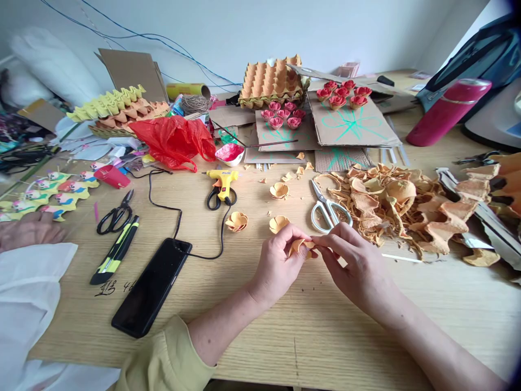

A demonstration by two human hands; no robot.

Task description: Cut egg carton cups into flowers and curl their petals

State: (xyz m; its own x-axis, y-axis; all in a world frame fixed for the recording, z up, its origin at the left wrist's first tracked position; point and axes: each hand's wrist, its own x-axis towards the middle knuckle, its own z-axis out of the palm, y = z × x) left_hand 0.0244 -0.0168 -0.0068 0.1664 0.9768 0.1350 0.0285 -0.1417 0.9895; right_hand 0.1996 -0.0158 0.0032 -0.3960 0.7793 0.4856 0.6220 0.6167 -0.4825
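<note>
Between my two hands is an orange egg-carton flower (pixel 300 247), partly hidden by fingers. My left hand (pixel 280 266) is closed around it from the left. The fingertips of my right hand (pixel 356 266) pinch its right edge. Just beyond sit more orange paper-pulp flowers: one cup (pixel 279 224) right behind my left hand, another cup (pixel 279 190) farther back, and a layered flower (pixel 236 221) to the left. White-handled scissors (pixel 325 209) lie beyond my right hand, blades pointing away. A yellow hot glue gun (pixel 222 182) rests near black-handled scissors (pixel 214 198).
Egg-carton scraps (pixel 391 201) pile up on the right near a pink bottle (pixel 450 111). Red flowers (pixel 337 102) stand on cardboard (pixel 350 125) at the back. A phone (pixel 152 288), utility knife (pixel 116 250) and black snips (pixel 116 214) lie left. Another person's hand (pixel 32 231) is at far left.
</note>
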